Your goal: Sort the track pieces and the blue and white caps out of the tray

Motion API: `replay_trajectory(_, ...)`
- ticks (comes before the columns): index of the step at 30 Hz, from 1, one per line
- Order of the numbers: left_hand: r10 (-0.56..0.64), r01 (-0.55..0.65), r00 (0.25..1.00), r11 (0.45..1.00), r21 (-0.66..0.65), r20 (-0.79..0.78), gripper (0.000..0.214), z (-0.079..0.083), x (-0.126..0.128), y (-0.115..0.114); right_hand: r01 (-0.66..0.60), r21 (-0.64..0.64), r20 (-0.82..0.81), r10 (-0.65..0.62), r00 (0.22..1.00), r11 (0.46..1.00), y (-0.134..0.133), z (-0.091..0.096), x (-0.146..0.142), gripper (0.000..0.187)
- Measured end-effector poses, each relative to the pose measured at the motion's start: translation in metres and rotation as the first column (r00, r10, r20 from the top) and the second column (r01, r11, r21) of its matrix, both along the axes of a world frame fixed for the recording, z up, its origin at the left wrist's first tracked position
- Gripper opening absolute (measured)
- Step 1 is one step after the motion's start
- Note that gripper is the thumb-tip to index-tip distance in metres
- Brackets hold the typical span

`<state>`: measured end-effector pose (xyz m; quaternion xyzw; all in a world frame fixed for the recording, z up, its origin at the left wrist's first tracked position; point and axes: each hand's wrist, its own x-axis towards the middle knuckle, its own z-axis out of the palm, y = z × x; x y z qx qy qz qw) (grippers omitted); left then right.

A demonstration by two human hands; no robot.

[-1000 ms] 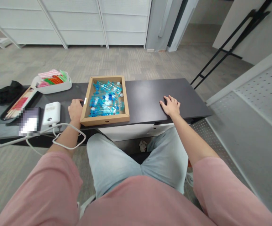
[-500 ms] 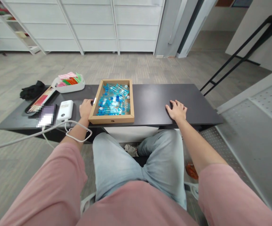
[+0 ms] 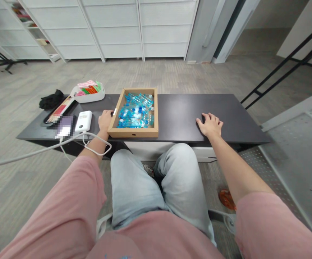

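My left hand (image 3: 105, 120) lies on the dark tabletop, against or just beside the left side of a shallow cardboard box (image 3: 134, 133); its fingers look loosely stretched, with the tips partly hidden. Inside that box is a pile of small clear and blue plastic bottles (image 3: 137, 111). My right hand (image 3: 211, 125) rests flat on the right part of the table (image 3: 177, 113), fingers spread and holding nothing. A white power bank (image 3: 83, 121) with a cable plugged in lies left of my left hand.
White cables (image 3: 102, 153) cross my left forearm. Further left are a phone (image 3: 64, 126), a dark tray of thin sticks (image 3: 60, 109), a black cloth-like bundle (image 3: 51, 99) and a white basket (image 3: 91, 97) of colourful items. White cabinets (image 3: 113, 32) stand behind.
The view has swung slightly left, so everything sits further right in the picture. My right knee has moved inward. Both hands keep their places on the table.
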<state>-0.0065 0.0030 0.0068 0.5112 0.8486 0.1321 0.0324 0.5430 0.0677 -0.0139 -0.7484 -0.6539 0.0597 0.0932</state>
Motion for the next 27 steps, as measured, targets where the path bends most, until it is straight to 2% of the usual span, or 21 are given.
replay_trajectory(27, 0.025, -0.026, 0.999, 0.999, 0.030, 0.026, 0.042, -0.0085, -0.0030, -0.0009, -0.003, -0.002, 0.010, 0.003, 1.000, 1.000, 0.0027, -0.0039, 0.0034, 0.078)
